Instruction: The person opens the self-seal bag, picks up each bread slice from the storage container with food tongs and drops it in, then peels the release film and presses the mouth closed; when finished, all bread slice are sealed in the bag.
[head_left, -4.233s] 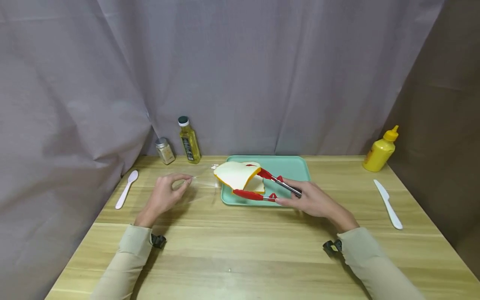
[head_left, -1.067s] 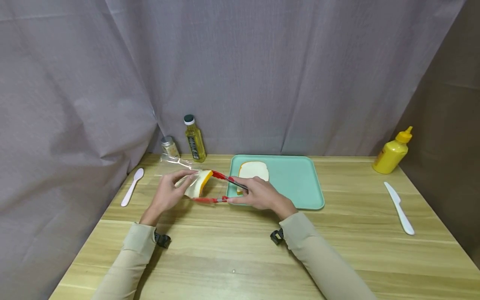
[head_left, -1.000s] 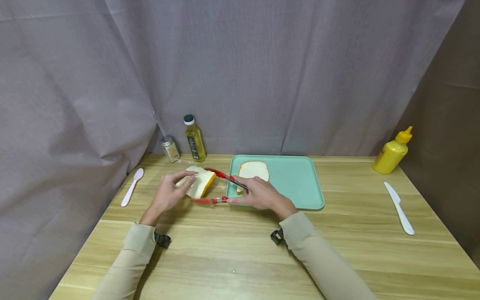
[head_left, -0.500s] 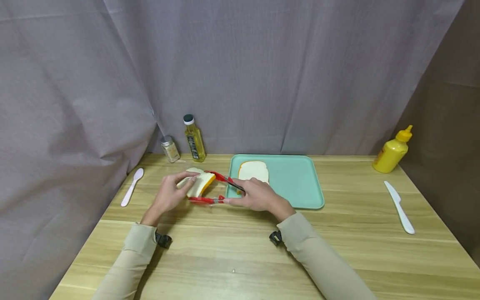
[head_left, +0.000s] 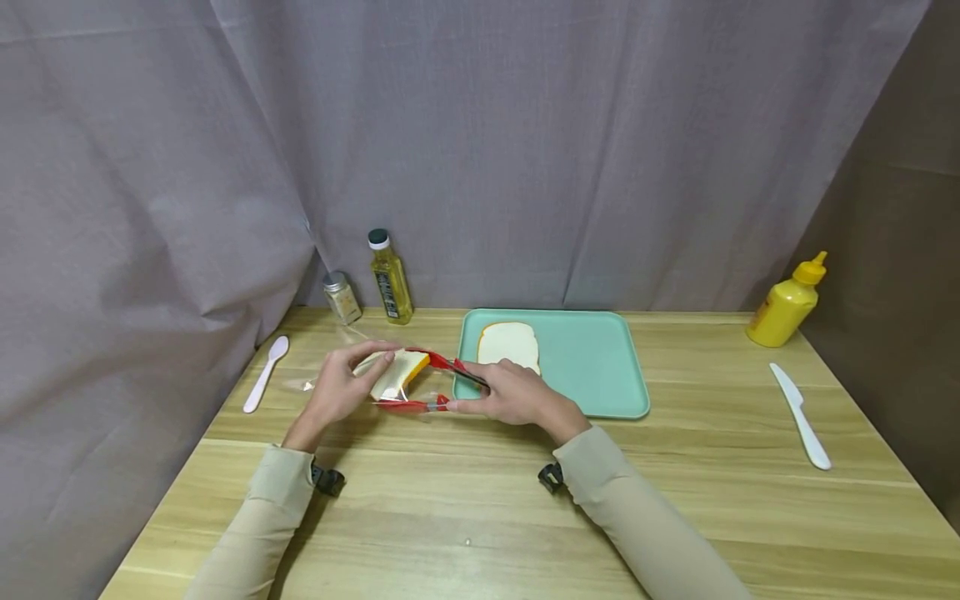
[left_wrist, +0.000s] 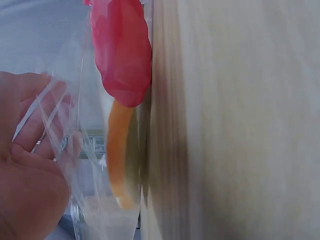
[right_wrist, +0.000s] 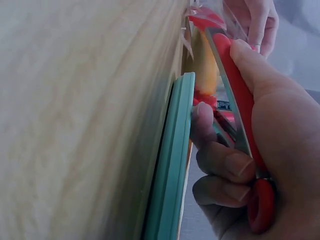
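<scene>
Since four seconds ago my tongs have carried the bread slice off the tray to the bench left of it, and my left hand has come up to meet it.

From the head view, my right hand has its grip clamped on the red tongs just left of the tray's near left corner. The tongs pinch the orange-crusted bread slice, which sits inside a clear plastic bag further left of the tray. My left hand pinches the bag's top edge over the slice, fingers curled. A second slice lies flat in the tray's left part. Beyond the tray's left end stand an oil bottle and a small spice jar. A white spoon lies well left of the tray; a white knife and a yellow squeeze bottle are well to its right.

From the left wrist view, my left hand holds clear film; behind it the red tong tip presses the slice's orange crust, close to the bench.

From the right wrist view, my right hand grips the tong arms, thumb along the upper one, just beside the tray's rim. The slice shows beyond, with my left fingers past it.
</scene>
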